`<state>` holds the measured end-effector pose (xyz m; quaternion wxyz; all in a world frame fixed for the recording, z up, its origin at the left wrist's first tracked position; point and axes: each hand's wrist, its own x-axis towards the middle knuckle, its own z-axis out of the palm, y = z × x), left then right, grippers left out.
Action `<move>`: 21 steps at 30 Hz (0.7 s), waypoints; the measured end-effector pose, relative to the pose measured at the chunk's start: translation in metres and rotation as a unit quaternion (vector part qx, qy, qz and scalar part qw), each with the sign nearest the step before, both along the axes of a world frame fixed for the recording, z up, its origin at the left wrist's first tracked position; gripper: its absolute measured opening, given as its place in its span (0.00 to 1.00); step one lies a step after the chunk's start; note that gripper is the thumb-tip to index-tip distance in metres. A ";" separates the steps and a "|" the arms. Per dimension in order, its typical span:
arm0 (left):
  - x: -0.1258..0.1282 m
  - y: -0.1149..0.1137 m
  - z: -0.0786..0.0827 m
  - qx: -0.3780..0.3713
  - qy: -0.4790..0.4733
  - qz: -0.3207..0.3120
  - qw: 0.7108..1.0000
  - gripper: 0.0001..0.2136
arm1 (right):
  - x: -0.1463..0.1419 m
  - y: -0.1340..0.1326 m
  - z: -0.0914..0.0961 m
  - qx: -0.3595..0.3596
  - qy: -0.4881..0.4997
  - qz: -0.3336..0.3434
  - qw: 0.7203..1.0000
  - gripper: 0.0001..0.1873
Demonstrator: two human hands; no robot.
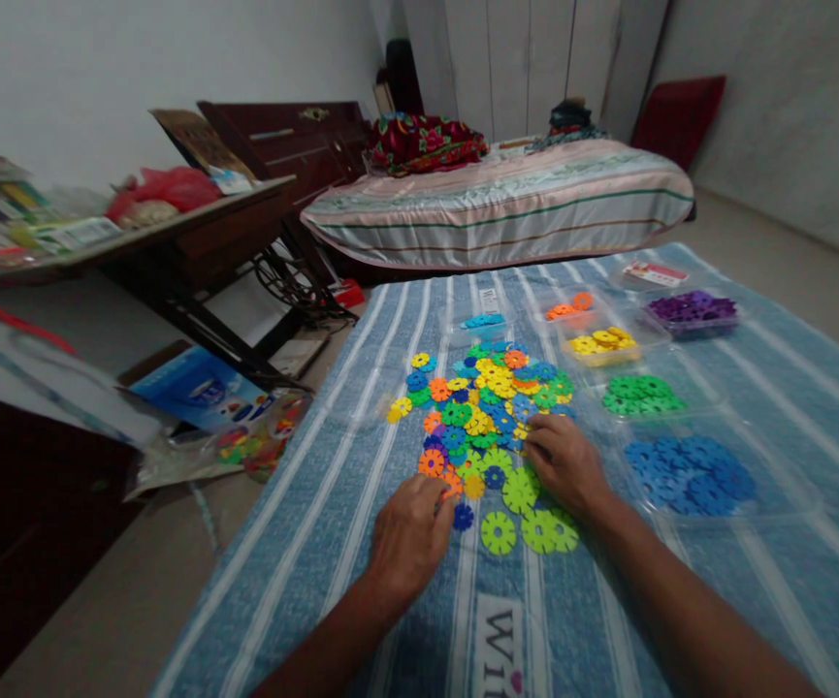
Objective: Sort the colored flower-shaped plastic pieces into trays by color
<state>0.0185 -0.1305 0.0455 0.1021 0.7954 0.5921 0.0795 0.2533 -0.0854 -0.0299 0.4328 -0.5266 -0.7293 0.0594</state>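
A mixed pile of flat, flower-shaped plastic discs [488, 407] in several colours lies on a blue striped cloth [361, 465]. My left hand [410, 535] rests at the pile's near left edge, fingers curled onto an orange disc [451, 481]. My right hand [564, 463] lies knuckles-up on the pile's near right side, fingers bent down among the discs; what they hold is hidden. Lime-green discs [528, 514] lie between and below the hands.
Clear trays on the right hold sorted discs: blue [688, 470], green [641, 393], yellow [603, 341], purple [692, 310], orange [568, 308], light blue [482, 321]. A bag of discs [263, 441] lies left of the cloth. A dark table [172, 237] and a bed [506, 199] stand beyond.
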 end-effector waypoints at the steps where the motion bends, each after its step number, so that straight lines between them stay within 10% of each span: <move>1: -0.002 0.005 0.002 -0.016 0.024 0.026 0.999 0.12 | 0.000 0.000 0.000 0.000 0.000 0.002 1.000 0.11; 21: -0.003 0.031 0.017 -0.120 0.045 0.069 0.989 0.07 | -0.006 0.006 0.003 -0.006 0.013 0.006 1.000 0.09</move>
